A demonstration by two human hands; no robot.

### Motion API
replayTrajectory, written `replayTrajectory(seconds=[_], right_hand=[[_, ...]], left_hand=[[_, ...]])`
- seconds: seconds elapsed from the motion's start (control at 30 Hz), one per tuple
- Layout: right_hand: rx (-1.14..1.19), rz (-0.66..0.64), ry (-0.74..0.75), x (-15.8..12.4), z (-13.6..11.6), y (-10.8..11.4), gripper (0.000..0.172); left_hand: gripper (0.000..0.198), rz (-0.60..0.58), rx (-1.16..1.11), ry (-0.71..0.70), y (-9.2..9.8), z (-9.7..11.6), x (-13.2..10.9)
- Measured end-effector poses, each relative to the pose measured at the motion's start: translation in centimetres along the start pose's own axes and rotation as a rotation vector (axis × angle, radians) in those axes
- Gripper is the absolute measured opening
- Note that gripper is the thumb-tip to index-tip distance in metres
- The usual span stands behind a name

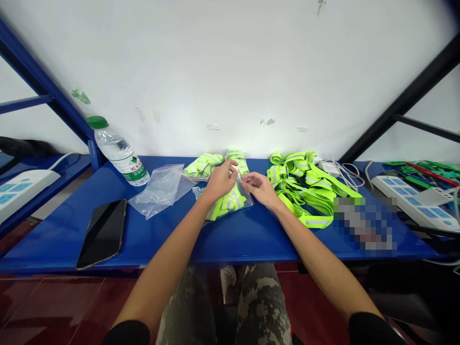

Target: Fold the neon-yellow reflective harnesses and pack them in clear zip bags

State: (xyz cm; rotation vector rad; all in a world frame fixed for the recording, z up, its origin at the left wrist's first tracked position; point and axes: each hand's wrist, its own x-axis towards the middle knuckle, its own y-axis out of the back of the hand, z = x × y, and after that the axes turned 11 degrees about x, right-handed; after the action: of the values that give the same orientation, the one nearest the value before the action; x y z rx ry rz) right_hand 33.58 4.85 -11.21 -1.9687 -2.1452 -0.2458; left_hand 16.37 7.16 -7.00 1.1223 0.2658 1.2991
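Note:
My left hand (220, 179) and my right hand (261, 188) meet at the middle of the blue shelf (247, 235). Both pinch the top edge of a clear zip bag (230, 201) stuffed with a folded neon-yellow reflective strap. The bag lies on the shelf under my hands. Just behind it sit two more bagged reflective straps (212, 163). A loose heap of neon-yellow reflective straps (305, 189) lies to the right of my right hand.
Empty clear zip bags (160, 189) lie left of my hands, a black phone (103, 232) at the front left, a water bottle (120, 153) behind. Power strips sit at the far left (21, 187) and far right (417, 201), with cables (345, 170) and tools (427, 172).

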Motion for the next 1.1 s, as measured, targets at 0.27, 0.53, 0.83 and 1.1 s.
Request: replayTrajectory(seconds=[0.27, 0.53, 0.83, 1.1], right_hand=[[0.018, -0.005, -0.008, 0.08, 0.43, 0.13, 0.035], [-0.073, 0.013, -0.118, -0.01, 0.45, 0.52, 0.043], [0.124, 0.027, -0.237, -0.27, 0.0, 0.59, 0.044], [0.128, 0.032, -0.248, -0.27, 0.13, 0.33, 0.041]], left_hand=[[0.023, 0.01, -0.003, -0.037, -0.14, 0.11, -0.23], [0.019, -0.016, 0.02, -0.022, -0.05, 0.28, -0.31], [0.024, -0.043, -0.047, -0.024, -0.53, -0.25, -0.25], [0.025, -0.051, -0.022, -0.038, -0.85, -0.54, -0.15]])
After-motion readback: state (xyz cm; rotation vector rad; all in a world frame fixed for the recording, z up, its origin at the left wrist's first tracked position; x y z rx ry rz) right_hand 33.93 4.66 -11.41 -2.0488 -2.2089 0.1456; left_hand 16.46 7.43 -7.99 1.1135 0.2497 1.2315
